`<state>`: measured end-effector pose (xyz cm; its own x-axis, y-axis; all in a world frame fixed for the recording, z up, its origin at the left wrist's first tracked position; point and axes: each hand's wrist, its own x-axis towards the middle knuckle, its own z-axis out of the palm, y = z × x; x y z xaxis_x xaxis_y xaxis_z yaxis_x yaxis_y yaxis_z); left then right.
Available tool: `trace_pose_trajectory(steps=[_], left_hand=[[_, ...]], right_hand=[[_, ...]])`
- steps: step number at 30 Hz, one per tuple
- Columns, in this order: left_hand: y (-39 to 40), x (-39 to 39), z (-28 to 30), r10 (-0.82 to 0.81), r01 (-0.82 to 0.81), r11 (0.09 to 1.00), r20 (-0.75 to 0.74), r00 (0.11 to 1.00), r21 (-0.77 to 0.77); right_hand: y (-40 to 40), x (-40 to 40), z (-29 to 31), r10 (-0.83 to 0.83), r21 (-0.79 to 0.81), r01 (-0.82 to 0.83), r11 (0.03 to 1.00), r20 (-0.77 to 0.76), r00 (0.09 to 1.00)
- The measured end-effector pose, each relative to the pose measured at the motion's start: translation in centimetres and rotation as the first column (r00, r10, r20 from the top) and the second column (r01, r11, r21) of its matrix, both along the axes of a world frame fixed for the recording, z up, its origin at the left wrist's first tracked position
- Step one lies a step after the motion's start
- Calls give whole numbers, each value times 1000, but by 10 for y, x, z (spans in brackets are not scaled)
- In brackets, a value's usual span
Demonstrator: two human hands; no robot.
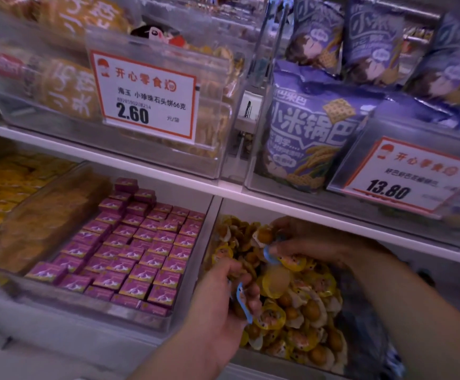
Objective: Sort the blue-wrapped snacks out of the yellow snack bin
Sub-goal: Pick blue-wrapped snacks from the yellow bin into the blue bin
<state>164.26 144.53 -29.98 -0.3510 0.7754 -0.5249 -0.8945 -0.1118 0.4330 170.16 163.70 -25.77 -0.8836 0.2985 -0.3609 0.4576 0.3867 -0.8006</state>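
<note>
Fingers (246, 281) of the left hand (223, 305) are curled round a small clutch of snacks at the near left side of the clear plastic bin of yellow-wrapped round snacks (300, 311); a blue-wrapped snack (244, 303) shows its blue edge just below those fingers, held in the same grasp. Farther back in the bin, the right hand (314, 245) reaches in from the right, and its fingers (283, 246) pinch a second blue-wrapped snack (269, 255) that lies against the top of the yellow heap. How many pieces each hand holds is too blurred to tell.

Left of this bin, on the same lower shelf, stands a clear tray of purple square packets (130, 248) laid in rows, and left of that a bin of yellow flat packets (6, 185) behind a tilted clear lid. On the white upper shelf (223, 187), a clear box of orange snack bags (67, 86) carries a white price card with red border reading 2.60 (145, 96). To its right, large purple snack bags (311, 133) fill another clear box, with a second price card reading 13.80 (404, 176) at its front.
</note>
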Motion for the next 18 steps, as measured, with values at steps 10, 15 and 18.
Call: trace_pose_trajectory(steps=[10, 15, 18], left_hand=[[0, 8, 5, -145, 136, 989, -162, 976, -60], [0, 9, 5, -22, 21, 1000, -193, 981, -11], [-1, 7, 2, 62, -69, 997, -176, 982, -35]], right_hand=[[-70, 59, 0, -319, 145, 404, 903, -405, 857], [-97, 39, -15, -159, 139, 224, 965, -371, 915], [-72, 37, -11, -194, 233, 297, 926, -382, 904]])
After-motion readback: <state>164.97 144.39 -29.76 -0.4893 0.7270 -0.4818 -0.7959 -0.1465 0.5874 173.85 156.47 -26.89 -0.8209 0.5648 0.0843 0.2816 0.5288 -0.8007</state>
